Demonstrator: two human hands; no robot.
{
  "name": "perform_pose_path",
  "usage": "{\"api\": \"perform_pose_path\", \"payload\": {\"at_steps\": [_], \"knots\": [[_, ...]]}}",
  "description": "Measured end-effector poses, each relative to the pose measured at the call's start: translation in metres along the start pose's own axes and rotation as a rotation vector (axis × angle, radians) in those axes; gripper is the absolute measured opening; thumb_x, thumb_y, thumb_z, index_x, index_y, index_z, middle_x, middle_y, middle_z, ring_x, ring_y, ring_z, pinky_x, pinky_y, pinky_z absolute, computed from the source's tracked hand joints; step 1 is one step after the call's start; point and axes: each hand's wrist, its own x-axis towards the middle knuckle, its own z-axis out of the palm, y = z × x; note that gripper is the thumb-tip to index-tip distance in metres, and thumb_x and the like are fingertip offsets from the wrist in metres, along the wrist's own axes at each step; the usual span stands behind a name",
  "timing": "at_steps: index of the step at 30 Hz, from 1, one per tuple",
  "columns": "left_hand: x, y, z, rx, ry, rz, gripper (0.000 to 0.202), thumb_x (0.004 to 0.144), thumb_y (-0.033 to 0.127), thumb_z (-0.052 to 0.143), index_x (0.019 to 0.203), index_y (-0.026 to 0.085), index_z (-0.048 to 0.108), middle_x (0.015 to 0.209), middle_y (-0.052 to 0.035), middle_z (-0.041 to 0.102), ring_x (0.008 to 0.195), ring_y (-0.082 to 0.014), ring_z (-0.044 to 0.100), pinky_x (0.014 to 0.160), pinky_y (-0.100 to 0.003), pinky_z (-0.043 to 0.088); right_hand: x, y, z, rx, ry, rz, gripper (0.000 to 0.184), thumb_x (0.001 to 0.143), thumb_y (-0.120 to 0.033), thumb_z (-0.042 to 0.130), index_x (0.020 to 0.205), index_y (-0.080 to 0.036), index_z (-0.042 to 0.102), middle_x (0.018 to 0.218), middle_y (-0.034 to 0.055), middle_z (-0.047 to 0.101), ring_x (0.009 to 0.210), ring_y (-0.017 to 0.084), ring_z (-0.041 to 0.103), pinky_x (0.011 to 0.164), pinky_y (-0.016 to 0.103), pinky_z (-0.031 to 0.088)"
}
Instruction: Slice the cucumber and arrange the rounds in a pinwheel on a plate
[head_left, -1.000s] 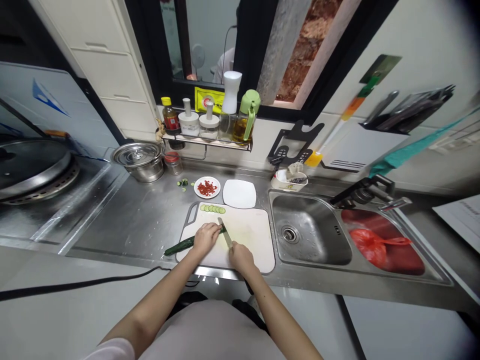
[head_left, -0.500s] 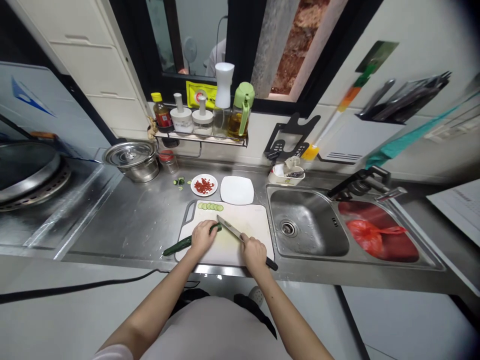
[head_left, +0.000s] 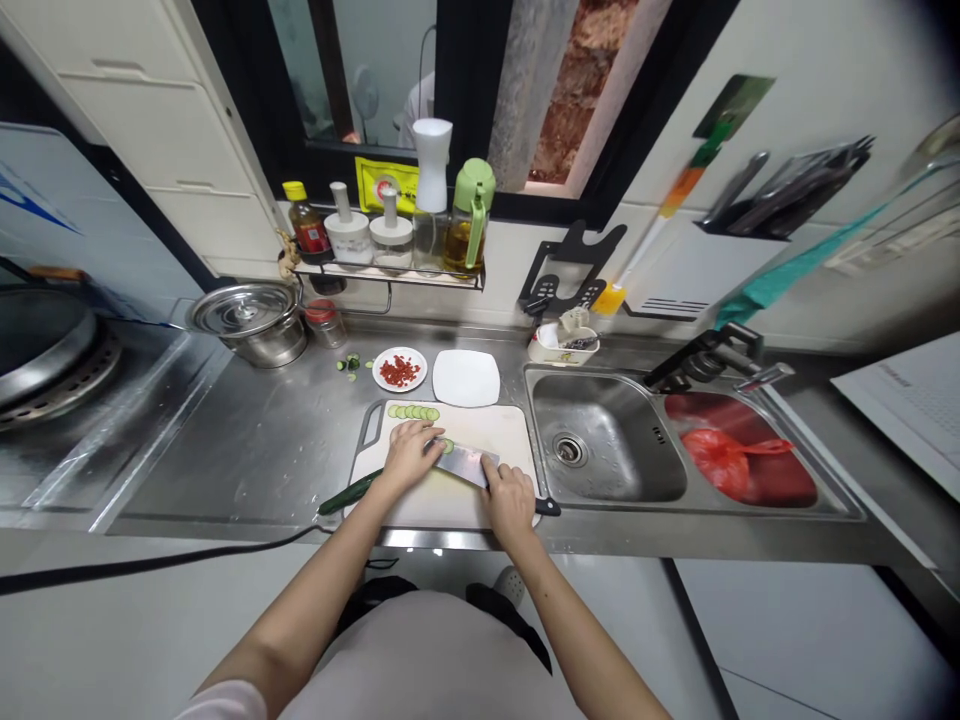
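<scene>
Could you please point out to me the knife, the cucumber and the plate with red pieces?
Knife point(head_left: 466, 464): head view, on the blade.
Cucumber point(head_left: 349, 495): head view, on the green length outside the hand.
Plate point(head_left: 414, 354): head view, on its white rim.

Forearms point(head_left: 327, 578) aslant inward, left hand point(head_left: 409, 458) palm down, right hand point(head_left: 511, 503) in curled grip.

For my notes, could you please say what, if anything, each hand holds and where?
The right hand holds the knife near where blade meets handle; whether the left hand grips anything is unclear.
</scene>
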Motion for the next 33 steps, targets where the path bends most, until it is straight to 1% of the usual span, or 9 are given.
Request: {"api": "perform_pose_path", "payload": {"at_steps": [3, 6, 11, 13, 19, 22, 26, 29, 33], "knots": [[0.005, 0.005, -0.005, -0.002, -0.083, 0.005, 0.025, 0.089, 0.041, 0.056, 0.102, 0.029, 0.073, 0.121, -0.0047, 0.064, 0.12, -0.0251, 0.05, 0.109, -0.045, 0.028, -0.001, 0.001, -0.003, 0.007, -0.012, 0.001, 0.053, 0.087, -0.025, 0.059, 0.138, -0.022, 0.048, 0.104, 0.0112, 0.063, 0.1, 0.024, 0.05, 0.085, 0.034, 0.03], [0.008, 0.007, -0.006, -0.016, -0.116, 0.023, 0.02, 0.086, 0.039, 0.06, 0.095, 0.028, 0.073, 0.118, -0.0038, 0.065, 0.117, -0.0243, 0.052, 0.108, -0.043, 0.03, -0.003, 0.002, -0.004, 0.012, -0.022, 0.002, 0.052, 0.087, -0.025, 0.059, 0.138, -0.022, 0.049, 0.104, 0.0112, 0.063, 0.1, 0.024, 0.05, 0.085, 0.034, 0.03], [0.011, 0.007, -0.002, -0.026, -0.163, 0.049, 0.021, 0.084, 0.036, 0.061, 0.101, 0.028, 0.072, 0.116, -0.0041, 0.067, 0.115, -0.024, 0.054, 0.105, -0.042, 0.032, -0.007, 0.005, -0.004, 0.001, -0.021, -0.001, 0.049, 0.089, -0.024, 0.056, 0.138, -0.021, 0.05, 0.103, 0.011, 0.063, 0.099, 0.024, 0.05, 0.085, 0.034, 0.031], [0.013, 0.008, -0.001, -0.031, -0.194, 0.053, 0.02, 0.084, 0.035, 0.06, 0.099, 0.027, 0.072, 0.115, -0.0038, 0.067, 0.114, -0.0238, 0.054, 0.105, -0.042, 0.032, -0.008, 0.007, -0.002, -0.004, -0.015, -0.003, 0.049, 0.089, -0.024, 0.057, 0.137, -0.021, 0.05, 0.102, 0.0109, 0.063, 0.099, 0.024, 0.051, 0.085, 0.034, 0.031], [0.023, 0.014, -0.001, -0.076, -0.229, 0.013, 0.012, 0.08, 0.031, 0.064, 0.086, 0.023, 0.071, 0.099, -0.0039, 0.07, 0.103, -0.0222, 0.059, 0.097, -0.036, 0.038, -0.009, 0.015, 0.003, -0.008, -0.011, 0.0, 0.05, 0.087, -0.024, 0.06, 0.137, -0.021, 0.051, 0.101, 0.0104, 0.063, 0.099, 0.024, 0.052, 0.085, 0.034, 0.031], [0.031, 0.014, 0.002, -0.12, -0.197, -0.079, 0.012, 0.08, 0.029, 0.062, 0.086, 0.022, 0.07, 0.092, -0.0029, 0.071, 0.091, -0.0191, 0.062, 0.087, -0.031, 0.042, -0.01, 0.019, 0.005, -0.009, -0.008, 0.026, 0.048, 0.088, -0.024, 0.058, 0.136, -0.021, 0.052, 0.101, 0.01, 0.063, 0.098, 0.024, 0.052, 0.084, 0.034, 0.032], [0.044, 0.005, 0.009, -0.164, -0.112, -0.307, 0.01, 0.079, 0.028, 0.063, 0.086, 0.022, 0.069, 0.083, 0.0005, 0.072, 0.078, -0.0153, 0.064, 0.076, -0.028, 0.043, -0.01, 0.024, 0.007, -0.011, -0.012, 0.056, 0.048, 0.088, -0.024, 0.057, 0.136, -0.022, 0.052, 0.099, 0.0094, 0.063, 0.097, 0.023, 0.053, 0.084, 0.033, 0.032], [0.055, -0.003, 0.015, -0.128, -0.063, -0.406, 0.01, 0.078, 0.028, 0.064, 0.085, 0.023, 0.068, 0.084, 0.0011, 0.073, 0.081, -0.0156, 0.065, 0.077, -0.028, 0.042, -0.009, 0.027, 0.008, -0.005, -0.013, 0.075, 0.048, 0.088, -0.023, 0.058, 0.135, -0.022, 0.053, 0.099, 0.0091, 0.064, 0.096, 0.023, 0.054, 0.083, 0.032, 0.032], [0.064, -0.011, 0.024, -0.089, -0.034, -0.462, 0.01, 0.079, 0.03, 0.065, 0.085, 0.023, 0.068, 0.087, 0.0005, 0.074, 0.084, -0.016, 0.064, 0.081, -0.03, 0.04, -0.008, 0.028, 0.01, 0.001, -0.012, 0.094, 0.047, 0.087, -0.023, 0.058, 0.135, -0.022, 0.054, 0.098, 0.0081, 0.064, 0.095, 0.022, 0.054, 0.083, 0.032, 0.032]]}}
